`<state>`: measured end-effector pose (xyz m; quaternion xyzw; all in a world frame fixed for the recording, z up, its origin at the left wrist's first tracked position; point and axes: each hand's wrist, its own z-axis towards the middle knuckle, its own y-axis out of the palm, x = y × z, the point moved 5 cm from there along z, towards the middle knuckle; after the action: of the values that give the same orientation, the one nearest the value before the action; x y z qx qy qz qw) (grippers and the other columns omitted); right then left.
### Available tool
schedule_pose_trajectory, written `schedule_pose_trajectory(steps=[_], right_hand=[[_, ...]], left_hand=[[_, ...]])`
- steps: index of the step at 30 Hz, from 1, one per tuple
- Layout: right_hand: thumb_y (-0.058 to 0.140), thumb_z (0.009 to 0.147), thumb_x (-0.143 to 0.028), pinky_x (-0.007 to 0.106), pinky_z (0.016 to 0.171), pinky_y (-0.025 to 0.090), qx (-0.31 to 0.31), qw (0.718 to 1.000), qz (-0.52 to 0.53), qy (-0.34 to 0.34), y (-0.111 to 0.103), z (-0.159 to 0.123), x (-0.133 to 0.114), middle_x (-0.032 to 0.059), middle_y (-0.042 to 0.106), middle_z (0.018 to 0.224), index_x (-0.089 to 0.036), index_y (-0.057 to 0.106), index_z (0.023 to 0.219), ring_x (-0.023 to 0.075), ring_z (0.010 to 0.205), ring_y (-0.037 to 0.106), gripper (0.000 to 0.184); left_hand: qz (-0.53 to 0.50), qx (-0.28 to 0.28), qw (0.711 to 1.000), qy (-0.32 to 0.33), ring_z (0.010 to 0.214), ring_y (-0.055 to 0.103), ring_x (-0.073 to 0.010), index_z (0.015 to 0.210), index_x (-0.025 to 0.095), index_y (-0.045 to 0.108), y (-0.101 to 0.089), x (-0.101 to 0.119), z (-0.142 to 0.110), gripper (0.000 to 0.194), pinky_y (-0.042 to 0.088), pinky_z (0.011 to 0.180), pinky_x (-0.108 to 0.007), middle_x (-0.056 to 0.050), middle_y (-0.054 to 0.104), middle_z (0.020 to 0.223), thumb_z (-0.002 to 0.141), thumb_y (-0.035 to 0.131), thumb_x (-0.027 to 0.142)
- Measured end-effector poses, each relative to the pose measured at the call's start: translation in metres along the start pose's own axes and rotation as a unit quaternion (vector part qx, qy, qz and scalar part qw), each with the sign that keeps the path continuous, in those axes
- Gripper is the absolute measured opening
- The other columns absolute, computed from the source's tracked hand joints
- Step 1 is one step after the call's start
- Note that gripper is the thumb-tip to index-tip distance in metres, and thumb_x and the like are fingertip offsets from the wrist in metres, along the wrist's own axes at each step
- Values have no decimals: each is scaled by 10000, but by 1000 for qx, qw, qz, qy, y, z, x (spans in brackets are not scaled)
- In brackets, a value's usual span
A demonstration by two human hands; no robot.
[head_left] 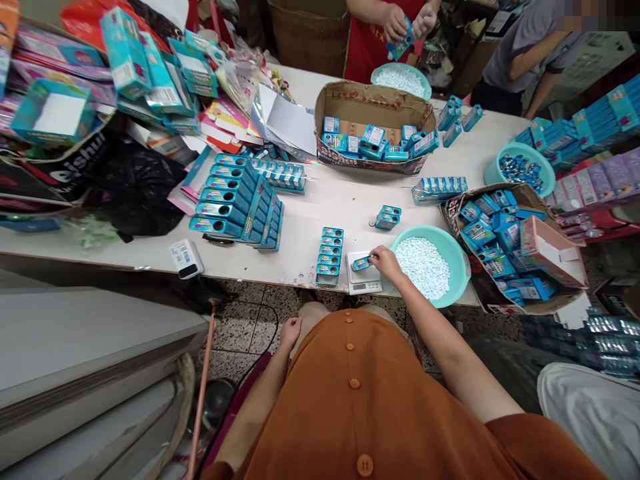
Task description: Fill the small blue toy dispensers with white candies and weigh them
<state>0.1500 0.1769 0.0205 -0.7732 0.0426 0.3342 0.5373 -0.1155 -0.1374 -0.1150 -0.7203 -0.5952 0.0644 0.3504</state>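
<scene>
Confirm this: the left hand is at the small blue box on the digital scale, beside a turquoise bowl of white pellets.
Wrong hand: the head view shows the right hand at the small blue box on the digital scale, beside a turquoise bowl of white pellets. The left hand is off the table.

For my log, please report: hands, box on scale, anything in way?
Right hand at small blue box on scale. Left hand low, beside the thigh. Bowl of pale pellets close by; nothing seen blocking scale.
</scene>
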Motion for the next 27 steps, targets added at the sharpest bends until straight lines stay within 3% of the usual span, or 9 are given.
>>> schedule_pose_trajectory(steps=[18,27], right_hand=[[564,716,-174,243,675,415,46,996,76,26,-3,-1,3,14,590,748,-179,660,771,123,662,524,111],[579,695,-210,268,670,434,72,990,115,42,-8,-2,10,18,600,743,-189,660,750,132,639,527,100]], left_hand=[[1,-5,1000,-13,928,619,-204,890,145,640,-10,7,-11,243,441,798,-260,-109,683,1009,842,455,295],[21,15,1000,-5,847,619,-182,788,170,608,-20,20,-22,176,429,691,-214,-55,695,911,831,483,286]])
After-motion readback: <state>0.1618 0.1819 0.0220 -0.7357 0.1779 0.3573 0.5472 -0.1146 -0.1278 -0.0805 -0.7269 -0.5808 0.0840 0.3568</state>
